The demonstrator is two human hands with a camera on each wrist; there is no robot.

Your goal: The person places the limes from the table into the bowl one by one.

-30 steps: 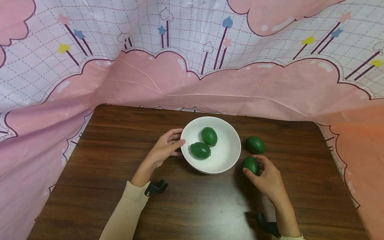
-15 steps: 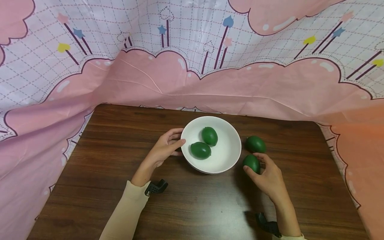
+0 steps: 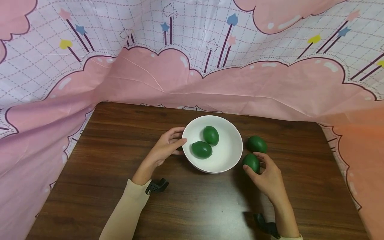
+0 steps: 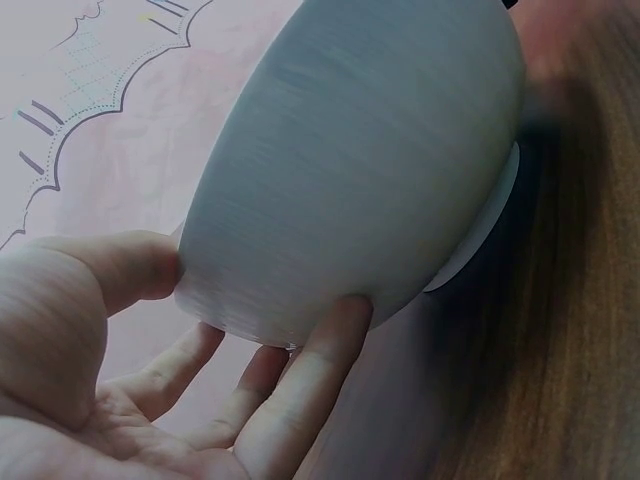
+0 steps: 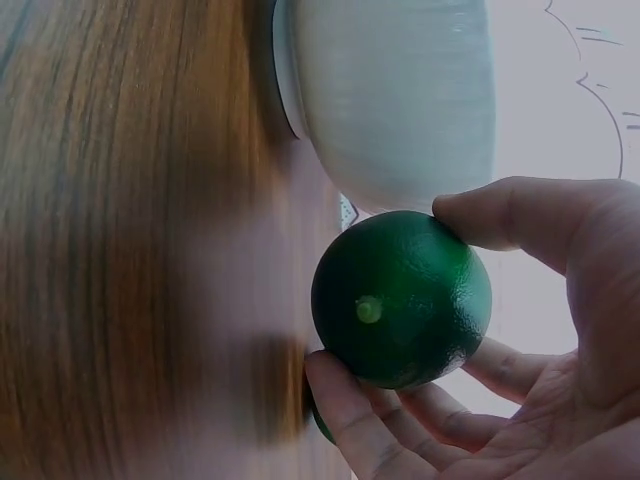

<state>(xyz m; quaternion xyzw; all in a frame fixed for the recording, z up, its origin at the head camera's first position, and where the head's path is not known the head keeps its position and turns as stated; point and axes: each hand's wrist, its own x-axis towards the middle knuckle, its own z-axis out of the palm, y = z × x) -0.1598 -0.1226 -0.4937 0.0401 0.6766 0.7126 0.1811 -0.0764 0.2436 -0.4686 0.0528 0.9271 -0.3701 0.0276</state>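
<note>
A white bowl (image 3: 226, 146) stands on the table with two green limes in it, one lime (image 3: 211, 135) behind the other lime (image 3: 201, 150). My left hand (image 3: 166, 145) holds the bowl's left side, thumb at the rim and fingertips against the outer wall (image 4: 350, 170). To the right of the bowl, my right hand (image 3: 268, 176) grips a third lime (image 3: 251, 163) between thumb and fingers. The right wrist view has this lime (image 5: 400, 300) with its pale stem end showing, close to the bowl's outside (image 5: 400, 100).
Another lime (image 3: 257, 144) lies on the dark wooden table (image 3: 192, 206), just behind the held one. A pink and white patterned cloth (image 3: 180, 80) hangs behind the table and along both sides.
The right hand has edged slightly away from the person with its lime. The head view has shifted a little. The left hand keeps its place at the bowl.
</note>
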